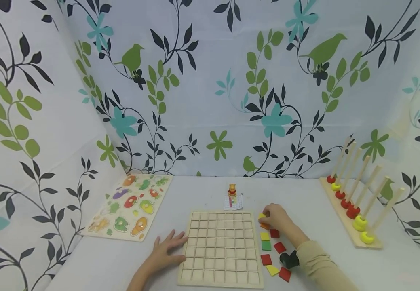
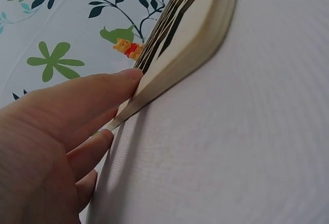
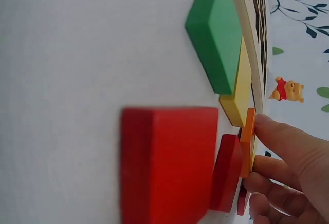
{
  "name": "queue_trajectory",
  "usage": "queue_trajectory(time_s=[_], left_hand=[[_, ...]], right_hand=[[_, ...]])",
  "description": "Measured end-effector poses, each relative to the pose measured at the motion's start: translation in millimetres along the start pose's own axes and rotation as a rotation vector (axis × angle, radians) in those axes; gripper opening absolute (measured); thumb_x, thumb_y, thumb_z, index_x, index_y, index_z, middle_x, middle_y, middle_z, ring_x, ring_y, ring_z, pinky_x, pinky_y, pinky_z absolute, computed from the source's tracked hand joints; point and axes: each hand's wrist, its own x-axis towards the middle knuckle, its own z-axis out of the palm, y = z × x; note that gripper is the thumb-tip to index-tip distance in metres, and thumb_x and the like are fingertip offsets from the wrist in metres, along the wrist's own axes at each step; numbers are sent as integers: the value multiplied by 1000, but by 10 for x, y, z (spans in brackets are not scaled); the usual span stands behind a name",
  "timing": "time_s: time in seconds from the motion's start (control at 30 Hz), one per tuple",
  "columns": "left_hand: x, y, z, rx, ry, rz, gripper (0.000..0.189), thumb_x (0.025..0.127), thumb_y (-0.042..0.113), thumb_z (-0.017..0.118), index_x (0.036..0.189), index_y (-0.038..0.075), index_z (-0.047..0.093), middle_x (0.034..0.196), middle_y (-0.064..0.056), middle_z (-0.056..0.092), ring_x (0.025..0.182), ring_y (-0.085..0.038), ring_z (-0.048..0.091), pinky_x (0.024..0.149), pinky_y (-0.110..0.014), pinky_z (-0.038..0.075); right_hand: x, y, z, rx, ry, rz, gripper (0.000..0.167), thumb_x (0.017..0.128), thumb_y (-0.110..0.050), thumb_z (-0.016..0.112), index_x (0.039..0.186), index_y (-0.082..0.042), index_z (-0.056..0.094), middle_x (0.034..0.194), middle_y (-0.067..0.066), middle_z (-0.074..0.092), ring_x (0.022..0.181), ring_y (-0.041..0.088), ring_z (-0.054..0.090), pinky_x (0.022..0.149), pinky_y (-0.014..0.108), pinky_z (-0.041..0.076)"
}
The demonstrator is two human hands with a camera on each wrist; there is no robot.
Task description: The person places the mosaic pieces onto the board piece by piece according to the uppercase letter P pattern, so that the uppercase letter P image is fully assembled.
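A wooden grid board (image 1: pixel 220 242) with rows of square cells lies before me. My left hand (image 1: pixel 164 252) rests at its left side, fingers spread; in the left wrist view the fingertips (image 2: pixel 134 74) touch the board's edge. Right of the board, my right hand (image 1: pixel 277 218) pinches an orange square tile (image 3: pixel 248 139) between thumb and fingers. A yellow tile (image 1: pixel 261 216) shows just beyond that hand. Closer to me lie another yellow tile (image 1: pixel 264 236), a green tile (image 1: pixel 266 245) and several red tiles, including one large in the right wrist view (image 3: pixel 180 157).
Behind the board, a small bear figure (image 1: pixel 232 190) stands at a paper card (image 1: pixel 233 202) with a grid. A vegetable puzzle board (image 1: pixel 131 206) lies at left. At right is a wooden peg stand (image 1: pixel 355 218) with red and yellow pieces. A black device (image 1: pixel 289 260) sits by my right wrist.
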Motion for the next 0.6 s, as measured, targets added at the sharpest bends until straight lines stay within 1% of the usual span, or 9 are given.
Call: queue_trajectory(time_s=[0.07,0.13,0.27,0.43,0.53,0.6], left_hand=[[-28,-12,8,-2,-5,-8,57,74,36,70,122,9,55,133,-14,41,127,-44,16,90,-67,-14],[-32,-14,14,-7,6,0,57,74,36,70,122,9,55,133,-14,42,127,-44,17,89,-67,-14],[-19,-17,30,-12,26,0,56,73,36,70,121,10,57,132,-12,43,127,-42,18,91,-66,-14],[-43,-26,57,0,7,-7,56,74,36,70,121,10,57,131,-10,45,127,-43,18,90,-67,-13],[-34,-13,47,9,20,-1,55,74,37,70,121,11,57,130,-9,46,127,-43,18,90,-67,-12],[-20,-8,30,10,21,-7,55,73,38,70,121,11,57,130,-8,46,127,-42,18,91,-66,-12]], right_hand=[[11,-1,37,-11,-6,14,25,72,-20,74,85,-1,65,73,1,53,68,16,48,64,30,49],[22,-1,52,-30,14,17,23,72,-20,74,83,-2,65,74,2,54,69,16,49,66,31,49],[3,3,55,-26,40,20,24,71,-21,75,82,-2,64,74,2,53,69,17,48,65,32,48],[-7,42,96,-19,25,-16,21,71,-20,75,78,-5,62,70,1,51,66,15,46,63,30,47],[17,60,87,-20,18,-49,20,72,-19,74,79,-4,62,72,1,51,67,16,46,63,31,47],[28,57,59,-10,7,-51,20,73,-19,74,79,-5,62,72,0,52,68,16,46,64,31,47]])
